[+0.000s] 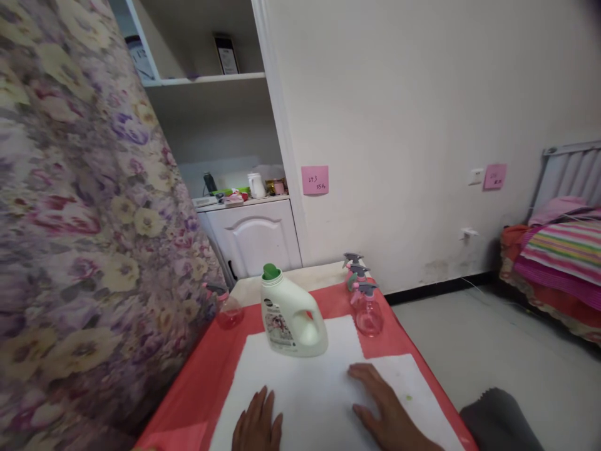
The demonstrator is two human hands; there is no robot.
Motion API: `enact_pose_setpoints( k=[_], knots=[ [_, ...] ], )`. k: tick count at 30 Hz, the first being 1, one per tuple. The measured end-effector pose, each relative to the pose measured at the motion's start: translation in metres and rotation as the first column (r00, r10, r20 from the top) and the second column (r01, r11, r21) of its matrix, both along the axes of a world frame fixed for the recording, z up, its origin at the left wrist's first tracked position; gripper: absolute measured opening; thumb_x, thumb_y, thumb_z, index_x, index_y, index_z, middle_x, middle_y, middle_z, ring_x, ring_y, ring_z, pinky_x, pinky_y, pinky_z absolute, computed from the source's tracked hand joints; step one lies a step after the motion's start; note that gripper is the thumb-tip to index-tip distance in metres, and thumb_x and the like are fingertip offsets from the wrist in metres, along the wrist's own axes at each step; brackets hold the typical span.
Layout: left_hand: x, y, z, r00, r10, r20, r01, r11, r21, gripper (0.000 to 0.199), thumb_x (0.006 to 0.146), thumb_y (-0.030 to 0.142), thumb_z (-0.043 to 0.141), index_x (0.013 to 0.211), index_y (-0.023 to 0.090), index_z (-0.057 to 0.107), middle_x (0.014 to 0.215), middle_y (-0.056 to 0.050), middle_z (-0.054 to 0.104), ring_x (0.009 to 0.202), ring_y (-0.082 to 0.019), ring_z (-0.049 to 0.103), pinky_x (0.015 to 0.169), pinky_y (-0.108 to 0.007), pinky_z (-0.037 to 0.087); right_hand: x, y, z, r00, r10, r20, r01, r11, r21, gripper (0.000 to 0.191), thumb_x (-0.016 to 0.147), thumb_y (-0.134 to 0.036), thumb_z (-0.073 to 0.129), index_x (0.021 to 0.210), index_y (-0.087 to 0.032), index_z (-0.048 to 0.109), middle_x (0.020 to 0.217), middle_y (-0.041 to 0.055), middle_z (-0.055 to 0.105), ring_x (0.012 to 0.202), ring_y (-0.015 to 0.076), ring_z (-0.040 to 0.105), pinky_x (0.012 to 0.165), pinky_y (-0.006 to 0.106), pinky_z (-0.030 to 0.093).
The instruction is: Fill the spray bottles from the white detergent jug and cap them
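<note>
My left hand (258,421) lies flat on a white cloth (315,388), fingers stretched out and nothing in them. To the right, my right hand (387,407) rests on the cloth with thumb and fingers apart, also holding nothing. Beyond both hands stands a large pale green jug (291,316) with a handle on its right side and a green piece in its mouth. A pink spray bottle (369,316) stands right of the jug, with more spray bottles behind it. Another spray bottle (229,311) is at the table's left edge.
The table has a red cover (201,369). A floral curtain (94,238) hangs close along the left. White shelves with a cabinet door (256,241) stand behind, holding small items. Pink notes (315,180) are on the wall. A bed with striped bedding (563,250) is at far right.
</note>
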State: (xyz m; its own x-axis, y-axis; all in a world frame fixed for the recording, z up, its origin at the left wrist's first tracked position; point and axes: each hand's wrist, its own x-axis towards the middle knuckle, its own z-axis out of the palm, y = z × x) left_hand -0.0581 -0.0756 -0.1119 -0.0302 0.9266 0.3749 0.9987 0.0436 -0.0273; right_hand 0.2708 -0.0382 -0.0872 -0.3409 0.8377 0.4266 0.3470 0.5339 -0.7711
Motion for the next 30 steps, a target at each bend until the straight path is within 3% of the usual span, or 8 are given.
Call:
enact_pose_setpoints(
  k=[4,9,18,23,30],
  knots=[
    [0.013,-0.004,0.011,1.000,0.018,0.022,-0.018,1.000,-0.019,0.048,0.091,0.036,0.040,0.132,0.017,0.057,0.141,-0.011,0.053,0.131,-0.027,0.050,0.106,-0.048,0.041,-0.026,-0.018,-0.029,0.957,0.273,0.097,-0.272,0.962,-0.024,0.063,0.073,-0.026,0.071,0.133,-0.026,0.052,0.139,0.0126,0.054,0.128,0.0276,0.052,0.106,0.038,0.045],
    [0.018,-0.008,0.015,1.000,-0.005,0.008,0.005,1.000,0.005,0.047,0.091,0.033,0.040,0.131,0.015,0.057,0.140,-0.012,0.054,0.130,-0.027,0.050,0.105,-0.048,0.042,-0.032,-0.026,-0.052,0.952,0.234,0.199,-0.231,0.972,-0.035,0.064,0.074,-0.027,0.072,0.134,-0.024,0.052,0.148,0.0157,0.045,0.135,0.0315,0.044,0.109,0.044,0.041],
    [0.002,-0.018,0.010,0.996,-0.086,-0.014,0.086,0.996,-0.007,0.048,0.094,0.036,0.040,0.136,0.018,0.051,0.145,-0.011,0.048,0.132,-0.025,0.047,0.106,-0.044,0.043,-0.025,-0.038,-0.052,0.985,0.080,0.156,-0.104,0.982,0.156,0.048,0.082,-0.029,0.064,0.130,-0.028,0.058,0.140,0.0123,0.055,0.128,0.0312,0.053,0.104,0.047,0.048],
    [-0.010,-0.025,0.012,0.995,-0.094,-0.027,0.094,0.996,0.000,0.049,0.095,0.042,0.039,0.138,0.021,0.049,0.147,-0.011,0.046,0.134,-0.027,0.045,0.107,-0.047,0.040,-0.027,-0.044,-0.050,0.985,0.030,0.168,-0.058,0.985,0.163,0.044,0.085,-0.033,0.061,0.129,-0.029,0.059,0.137,0.0109,0.058,0.126,0.0301,0.055,0.104,0.046,0.049],
    [-0.027,-0.030,0.002,0.995,-0.094,-0.045,0.096,0.994,0.044,0.052,0.094,0.048,0.039,0.139,0.023,0.048,0.146,-0.009,0.048,0.134,-0.028,0.045,0.108,-0.047,0.038,-0.029,-0.049,-0.039,0.977,-0.009,0.211,-0.019,0.991,0.131,0.041,0.086,-0.035,0.060,0.126,-0.029,0.060,0.136,0.0104,0.060,0.124,0.0305,0.056,0.102,0.047,0.050]
  ],
)
